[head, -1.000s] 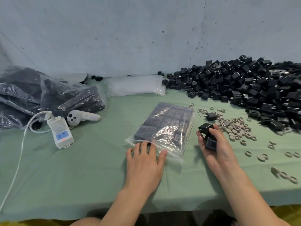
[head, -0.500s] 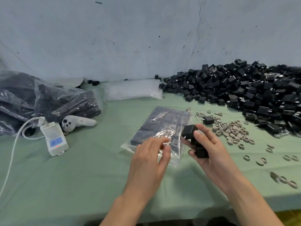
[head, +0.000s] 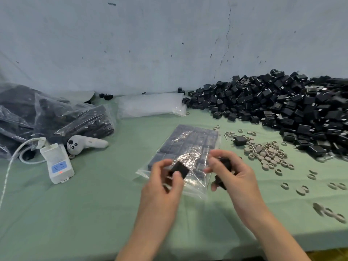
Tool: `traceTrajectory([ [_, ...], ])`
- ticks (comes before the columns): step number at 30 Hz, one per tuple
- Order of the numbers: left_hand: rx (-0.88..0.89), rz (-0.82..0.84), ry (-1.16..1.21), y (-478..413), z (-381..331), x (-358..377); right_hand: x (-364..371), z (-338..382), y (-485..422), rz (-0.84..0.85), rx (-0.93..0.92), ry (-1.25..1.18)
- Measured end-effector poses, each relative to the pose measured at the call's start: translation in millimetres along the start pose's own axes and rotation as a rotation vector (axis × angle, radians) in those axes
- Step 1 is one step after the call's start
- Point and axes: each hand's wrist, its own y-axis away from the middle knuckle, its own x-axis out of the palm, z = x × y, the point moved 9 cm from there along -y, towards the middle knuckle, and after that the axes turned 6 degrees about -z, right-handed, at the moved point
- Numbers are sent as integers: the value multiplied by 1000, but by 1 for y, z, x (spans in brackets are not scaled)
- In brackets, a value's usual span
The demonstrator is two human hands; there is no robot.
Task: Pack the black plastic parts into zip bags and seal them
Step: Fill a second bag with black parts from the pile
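Black part point(head: 178, 169) pinched in left grip point(head: 165, 183), more clutched in right grip point(head: 235, 176), above bag's point(head: 188, 146) near end, presumably for loading.

Pinches a black part point(head: 178, 169) with left hand point(head: 162, 187) thumb and fingers; grips further black parts point(head: 225, 163) in curled right hand point(head: 239, 178); forearms stretched forward, hands close.

We lose the pile point(head: 282, 110) past the right edge and the filled bags point(head: 56, 119) past the left. Right hand point(head: 239, 178) hides most of its part point(head: 226, 163); near rings point(head: 328, 212) smear.
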Motion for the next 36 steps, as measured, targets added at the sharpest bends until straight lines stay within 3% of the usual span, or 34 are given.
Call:
traceTrajectory([
  [2,-302,84,116,0,41,-7,-24,-4,-12,-122,43,-48],
  [4,-491,191,143,6,67,-8,-46,-17,-22,-236,141,-116],
  [8,-568,192,259,3,69,-5,-59,-38,-30,-297,317,-240],
  [10,-483,180,129,0,65,-4,-59,-42,-32,-296,341,-238],
  [14,-130,143,-338,-1,36,-5,-57,-46,-34,-302,351,-226],
  [18,8,159,-604,3,20,3,-58,-47,-36,-306,346,-235],
  [23,112,119,-678,7,14,-3,-56,-51,-37,-301,345,-247],
  [29,403,169,-818,21,2,8,-50,-53,-39,-294,343,-240],
  [36,467,144,-878,23,-3,13,-50,-55,-39,-286,336,-222],
])
